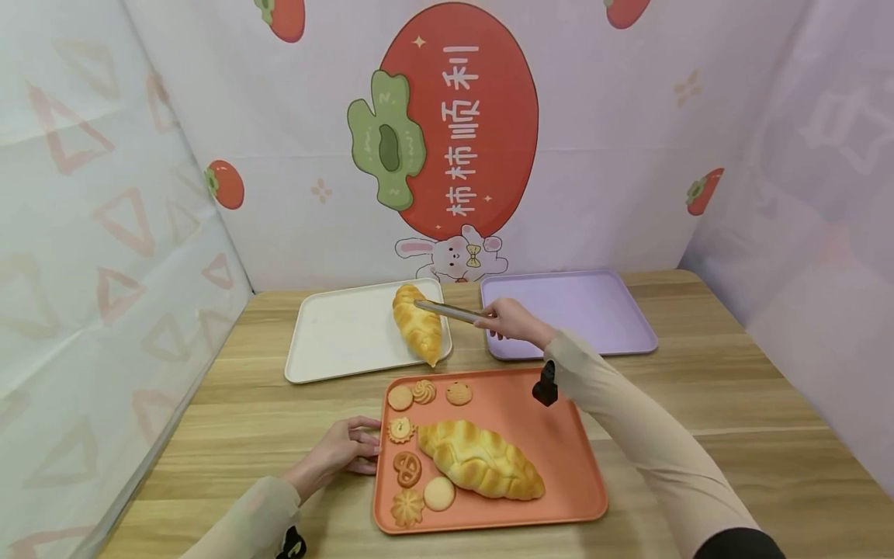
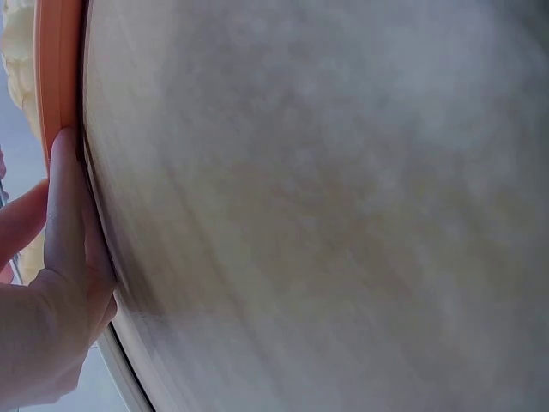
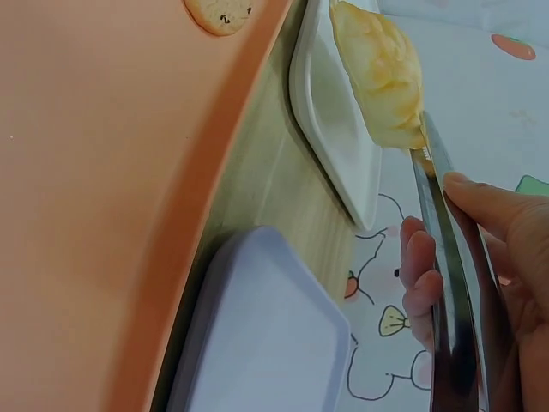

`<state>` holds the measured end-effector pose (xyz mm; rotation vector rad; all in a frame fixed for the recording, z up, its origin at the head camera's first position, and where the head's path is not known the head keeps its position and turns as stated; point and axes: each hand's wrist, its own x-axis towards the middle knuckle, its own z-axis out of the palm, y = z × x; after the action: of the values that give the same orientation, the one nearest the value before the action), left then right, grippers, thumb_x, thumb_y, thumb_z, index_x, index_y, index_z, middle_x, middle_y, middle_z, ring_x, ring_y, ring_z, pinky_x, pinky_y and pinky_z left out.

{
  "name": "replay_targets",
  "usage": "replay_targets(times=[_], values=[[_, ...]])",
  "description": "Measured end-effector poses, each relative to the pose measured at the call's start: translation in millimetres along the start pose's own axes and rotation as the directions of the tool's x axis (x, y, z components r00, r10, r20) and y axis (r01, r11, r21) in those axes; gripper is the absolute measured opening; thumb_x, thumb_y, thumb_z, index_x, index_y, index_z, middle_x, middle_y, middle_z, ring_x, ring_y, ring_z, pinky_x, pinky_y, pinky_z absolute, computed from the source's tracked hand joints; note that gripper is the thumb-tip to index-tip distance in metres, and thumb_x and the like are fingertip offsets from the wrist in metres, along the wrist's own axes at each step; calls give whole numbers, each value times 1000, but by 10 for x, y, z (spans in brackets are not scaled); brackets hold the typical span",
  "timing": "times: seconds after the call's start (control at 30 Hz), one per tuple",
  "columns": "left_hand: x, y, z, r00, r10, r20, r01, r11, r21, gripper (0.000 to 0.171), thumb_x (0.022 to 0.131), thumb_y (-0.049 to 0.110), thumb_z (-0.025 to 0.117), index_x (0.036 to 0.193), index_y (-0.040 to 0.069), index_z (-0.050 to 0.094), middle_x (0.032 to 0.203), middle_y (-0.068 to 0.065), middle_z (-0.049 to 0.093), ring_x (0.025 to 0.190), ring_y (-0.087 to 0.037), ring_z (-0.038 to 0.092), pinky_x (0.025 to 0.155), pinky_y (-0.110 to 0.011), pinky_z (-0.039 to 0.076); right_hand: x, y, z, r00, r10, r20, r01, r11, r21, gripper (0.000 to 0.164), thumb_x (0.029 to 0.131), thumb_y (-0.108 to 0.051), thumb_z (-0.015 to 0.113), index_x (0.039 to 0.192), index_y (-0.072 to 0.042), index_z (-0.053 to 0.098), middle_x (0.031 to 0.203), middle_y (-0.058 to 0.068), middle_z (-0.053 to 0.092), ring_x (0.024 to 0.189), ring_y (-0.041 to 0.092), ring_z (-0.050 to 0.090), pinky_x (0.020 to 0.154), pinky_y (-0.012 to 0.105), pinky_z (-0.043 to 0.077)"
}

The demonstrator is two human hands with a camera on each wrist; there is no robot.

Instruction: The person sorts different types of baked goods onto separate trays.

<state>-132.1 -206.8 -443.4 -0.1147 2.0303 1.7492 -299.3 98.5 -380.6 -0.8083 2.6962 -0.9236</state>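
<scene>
My right hand (image 1: pixel 513 320) grips metal tongs (image 1: pixel 450 312), thumb on one arm and fingers round the other. In the right wrist view, the tong tips pinch one end of a golden croissant-shaped bread (image 3: pixel 377 77). This bread is over the right end of the white tray (image 1: pixel 342 334), tilted, its near tip past the tray's front rim in the head view. My left hand (image 1: pixel 342 449) rests at the left side of the orange tray (image 1: pixel 562 466), extended fingers (image 2: pixel 64 206) against its rim. A larger loaf (image 1: pixel 482 460) lies on the orange tray.
Several cookies, among them a pretzel-shaped one (image 1: pixel 407 469) and a round one (image 1: pixel 439 493), lie along the orange tray's left side and top. A purple tray (image 1: pixel 580 310) stands at the back right of the wooden table (image 1: pixel 279 419). A printed cloth (image 1: pixel 594 155) hangs behind.
</scene>
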Motion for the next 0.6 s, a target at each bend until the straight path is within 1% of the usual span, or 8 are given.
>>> replay_targets(times=[0.2,0.37,0.6], values=[[11,-15,6,1000,-4,-2,4,1000,6,45,80,-9,55,121,-14,36,79,-11,58,65,-19,62,58,-36,55,120,31,114,1000,24,1,-24,1000,16,28,87,-19,56,96,7,65,63,20,61,51,27,56,37,19,39],[21,-33,-2,1000,-1,-2,1,1000,4,46,80,-9,56,121,-14,37,79,-12,58,64,-19,61,58,-36,55,203,26,198,996,89,-3,-89,994,65,28,87,-19,57,97,6,65,65,21,61,51,27,55,38,18,38],[9,-10,8,1000,-3,-5,3,1000,4,47,80,-8,57,122,-13,37,80,-12,58,64,-19,62,58,-36,55,277,2,256,990,141,-16,-140,986,90,28,87,-18,56,96,7,64,68,22,62,51,27,55,36,17,36]])
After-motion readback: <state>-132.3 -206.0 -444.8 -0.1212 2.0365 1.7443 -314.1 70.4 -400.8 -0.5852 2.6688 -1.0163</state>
